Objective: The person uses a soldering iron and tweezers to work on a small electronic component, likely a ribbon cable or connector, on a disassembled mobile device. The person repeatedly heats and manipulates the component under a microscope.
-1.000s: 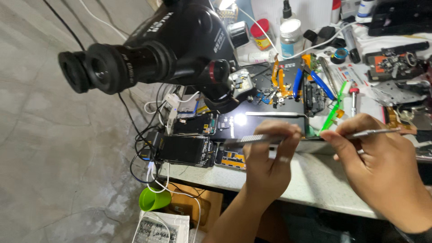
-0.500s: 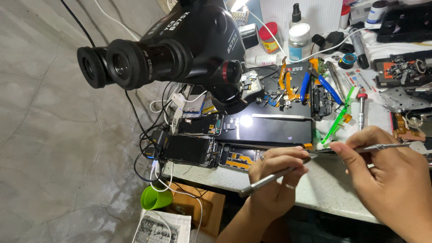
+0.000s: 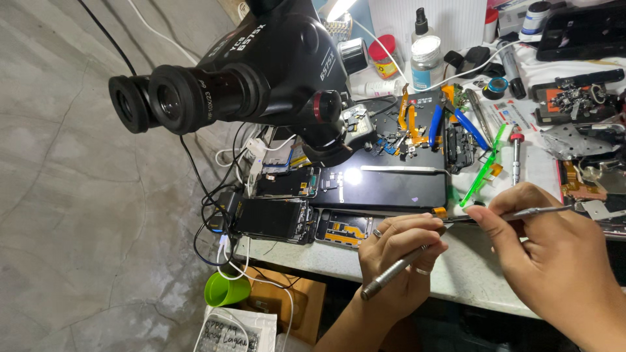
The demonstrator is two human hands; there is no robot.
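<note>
Head view, containers: along the far edge of the cluttered white workbench (image 3: pixel 469 280) we see a small jar with a red lid (image 3: pixel 383 55), a clear bottle with a white cap and blue label (image 3: pixel 424 62) and a slim bottle with a black spray top (image 3: pixel 422 23); a green plastic cup (image 3: pixel 225 290) sits below the near-left corner, beside a white paper packet with dark print (image 3: pixel 235 332).

Head view, left hand: our left hand (image 3: pixel 401 261) is clenched around a grey metal screwdriver-like tool with a knurled handle (image 3: pixel 391 274). Its long axis runs diagonally, handle end toward the near edge, tip up and to the right.

Head view, right hand: our right hand (image 3: pixel 561 261) pinches thin silver metal tweezers (image 3: pixel 521 214). They lie almost level, tips pointing left toward the left hand's fingers.

Head view, work spot: both tools meet near the front edge, just beside the near right corner of a dark glossy phone panel (image 3: pixel 385 186), where a small orange flex piece (image 3: pixel 440 212) shows.

Head view, surroundings: a black stereo microscope with two eyepieces (image 3: pixel 248 78) overhangs the left end; green plastic tweezers (image 3: pixel 486 169) lie to the right of the panel.
</note>
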